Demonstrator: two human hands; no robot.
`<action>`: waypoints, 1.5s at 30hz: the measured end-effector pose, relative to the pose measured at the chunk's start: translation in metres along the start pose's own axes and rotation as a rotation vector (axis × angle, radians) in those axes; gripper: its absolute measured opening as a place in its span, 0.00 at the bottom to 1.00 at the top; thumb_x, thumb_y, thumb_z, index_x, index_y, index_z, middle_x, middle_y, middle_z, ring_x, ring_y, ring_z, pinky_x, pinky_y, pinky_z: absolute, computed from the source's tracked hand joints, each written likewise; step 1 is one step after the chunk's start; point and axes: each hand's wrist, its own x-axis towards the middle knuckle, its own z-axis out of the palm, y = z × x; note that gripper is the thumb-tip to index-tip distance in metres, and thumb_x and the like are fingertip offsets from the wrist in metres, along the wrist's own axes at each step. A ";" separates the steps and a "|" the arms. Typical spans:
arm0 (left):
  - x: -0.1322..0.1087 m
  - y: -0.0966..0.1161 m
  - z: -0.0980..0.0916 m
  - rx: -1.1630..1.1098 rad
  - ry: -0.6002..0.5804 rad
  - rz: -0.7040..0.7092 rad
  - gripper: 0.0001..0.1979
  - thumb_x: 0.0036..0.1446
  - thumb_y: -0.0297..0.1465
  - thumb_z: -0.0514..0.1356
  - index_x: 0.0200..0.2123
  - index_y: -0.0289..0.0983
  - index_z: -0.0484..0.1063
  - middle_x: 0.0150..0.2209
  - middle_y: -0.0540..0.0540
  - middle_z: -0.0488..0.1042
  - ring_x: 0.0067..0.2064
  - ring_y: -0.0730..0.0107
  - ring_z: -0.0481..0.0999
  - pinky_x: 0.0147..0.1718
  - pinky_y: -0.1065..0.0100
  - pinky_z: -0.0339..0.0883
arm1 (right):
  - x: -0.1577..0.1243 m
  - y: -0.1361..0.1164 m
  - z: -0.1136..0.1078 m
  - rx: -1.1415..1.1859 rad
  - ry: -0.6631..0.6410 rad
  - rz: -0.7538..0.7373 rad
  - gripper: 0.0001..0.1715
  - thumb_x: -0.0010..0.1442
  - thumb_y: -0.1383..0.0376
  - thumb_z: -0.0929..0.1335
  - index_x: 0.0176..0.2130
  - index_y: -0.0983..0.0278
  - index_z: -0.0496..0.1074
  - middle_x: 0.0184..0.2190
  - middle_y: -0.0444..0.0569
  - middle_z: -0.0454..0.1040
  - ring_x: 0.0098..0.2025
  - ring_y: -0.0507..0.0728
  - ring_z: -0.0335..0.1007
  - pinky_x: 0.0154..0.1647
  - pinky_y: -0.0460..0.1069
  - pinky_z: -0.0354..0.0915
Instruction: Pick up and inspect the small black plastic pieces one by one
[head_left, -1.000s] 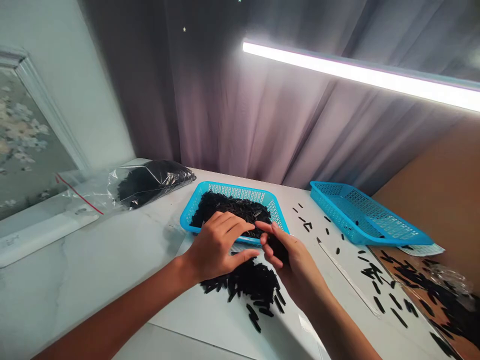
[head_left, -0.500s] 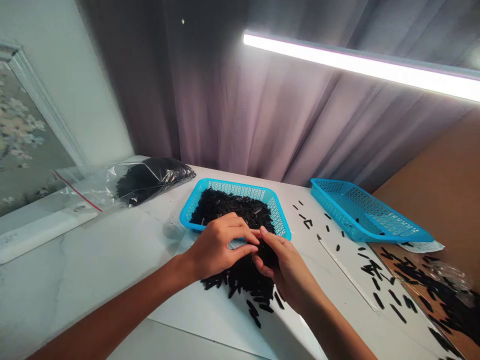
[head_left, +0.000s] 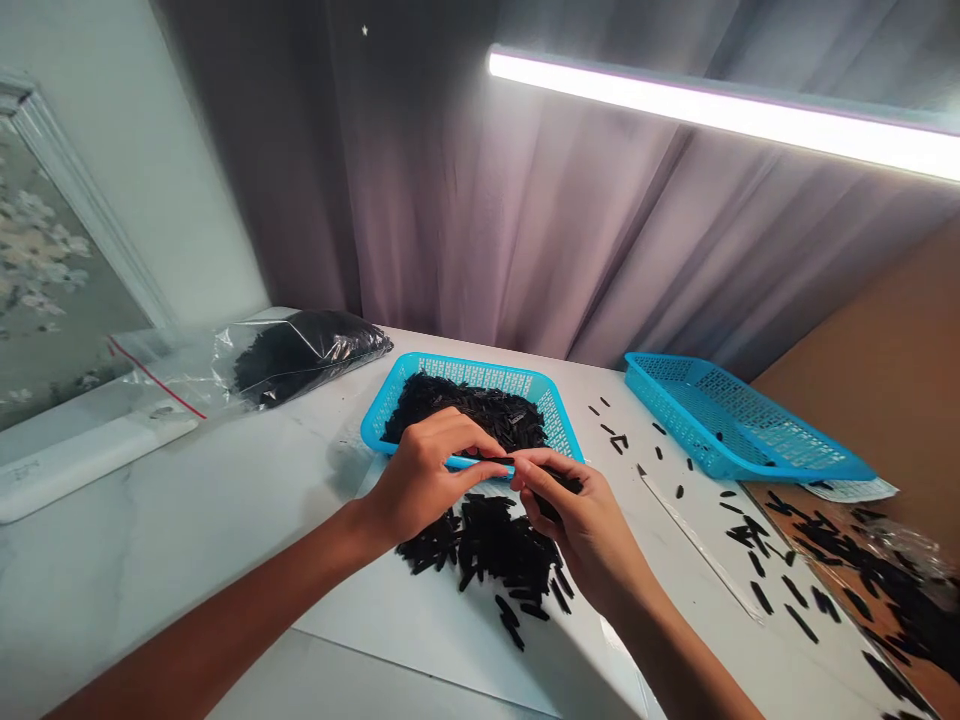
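My left hand (head_left: 427, 480) is over the near rim of a blue plastic basket (head_left: 564, 425), thumb and forefinger pinched on the end of a small black stick-like piece (head_left: 501, 461). My right hand (head_left: 581, 515) meets it there, its fingertips at the same piece and its fingers curled around more black pieces (head_left: 559, 485) in the palm. A heap of black pieces (head_left: 465, 405) fills much of the basket. Below my hands, a loose pile of the same black pieces (head_left: 502, 545) lies on a white sheet (head_left: 390, 635). The exact kind of these pieces is unclear.
At the left, a clear zip bag (head_left: 300, 355) full of black material lies by a white bar-shaped object (head_left: 90, 460). A second blue basket (head_left: 739, 430) stands at the right, with scattered black pieces (head_left: 757, 540) and a thin white strip (head_left: 701, 545) nearby. A lit tube lamp (head_left: 720, 110) hangs above.
My hands have shifted slightly and a black piece now shows between their fingertips. More of the pile beneath is uncovered. The view has tilted a little.
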 end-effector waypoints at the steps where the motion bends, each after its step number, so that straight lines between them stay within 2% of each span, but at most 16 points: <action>1: 0.000 0.000 0.000 0.001 -0.005 0.007 0.07 0.52 0.23 0.70 0.33 0.35 0.77 0.31 0.50 0.80 0.34 0.70 0.76 0.35 0.68 0.70 | 0.000 0.000 0.000 0.004 -0.003 0.002 0.16 0.54 0.53 0.76 0.31 0.64 0.77 0.24 0.42 0.65 0.23 0.48 0.49 0.24 0.48 0.43; 5: 0.000 -0.001 -0.001 0.007 -0.015 0.024 0.06 0.53 0.23 0.70 0.34 0.36 0.77 0.31 0.50 0.80 0.34 0.70 0.75 0.35 0.67 0.69 | 0.000 -0.001 0.001 0.014 -0.027 -0.008 0.17 0.53 0.53 0.76 0.30 0.65 0.77 0.23 0.42 0.64 0.23 0.48 0.49 0.23 0.47 0.41; 10: 0.000 -0.002 -0.003 0.025 -0.030 0.035 0.09 0.52 0.28 0.72 0.37 0.37 0.77 0.33 0.49 0.80 0.36 0.68 0.75 0.38 0.65 0.70 | 0.001 0.000 -0.001 0.080 0.010 0.003 0.17 0.51 0.54 0.77 0.31 0.66 0.78 0.23 0.43 0.66 0.23 0.48 0.50 0.21 0.47 0.39; 16: 0.001 -0.002 -0.003 0.060 -0.008 0.021 0.01 0.58 0.27 0.67 0.35 0.37 0.78 0.32 0.49 0.79 0.36 0.69 0.74 0.37 0.66 0.69 | 0.002 0.003 -0.003 0.113 0.016 -0.001 0.16 0.52 0.55 0.77 0.33 0.66 0.79 0.23 0.43 0.65 0.23 0.49 0.50 0.21 0.47 0.38; 24: 0.000 -0.002 -0.004 0.057 -0.002 0.024 0.02 0.57 0.26 0.68 0.35 0.37 0.78 0.32 0.49 0.78 0.36 0.69 0.73 0.38 0.66 0.69 | 0.003 0.003 -0.002 0.124 0.021 -0.010 0.15 0.53 0.57 0.77 0.36 0.65 0.79 0.23 0.42 0.65 0.23 0.48 0.51 0.21 0.47 0.39; 31: -0.001 -0.002 -0.003 0.055 -0.013 0.004 0.03 0.57 0.28 0.68 0.35 0.37 0.78 0.32 0.49 0.79 0.35 0.69 0.74 0.37 0.66 0.69 | 0.001 0.001 -0.002 0.095 0.023 -0.014 0.16 0.53 0.55 0.76 0.28 0.65 0.75 0.22 0.43 0.65 0.24 0.49 0.51 0.21 0.47 0.40; 36: -0.001 -0.003 -0.003 0.060 -0.003 0.027 0.05 0.58 0.27 0.68 0.38 0.37 0.78 0.34 0.49 0.80 0.36 0.69 0.74 0.38 0.65 0.69 | 0.001 0.000 0.000 0.084 0.013 -0.001 0.20 0.52 0.52 0.76 0.25 0.65 0.74 0.22 0.43 0.64 0.23 0.49 0.51 0.20 0.47 0.40; 41: -0.002 -0.004 -0.003 0.055 -0.008 0.031 0.03 0.58 0.28 0.68 0.37 0.37 0.78 0.32 0.49 0.79 0.36 0.70 0.74 0.37 0.67 0.69 | 0.002 0.002 0.000 0.104 -0.005 0.003 0.19 0.54 0.54 0.75 0.24 0.65 0.73 0.22 0.43 0.64 0.24 0.49 0.51 0.20 0.47 0.40; 45: -0.003 -0.010 -0.001 0.127 0.003 -0.073 0.01 0.59 0.29 0.67 0.34 0.37 0.78 0.32 0.50 0.79 0.36 0.69 0.74 0.38 0.65 0.69 | 0.002 0.005 -0.001 0.142 -0.005 0.002 0.16 0.56 0.56 0.75 0.27 0.66 0.76 0.24 0.44 0.67 0.24 0.48 0.52 0.20 0.46 0.39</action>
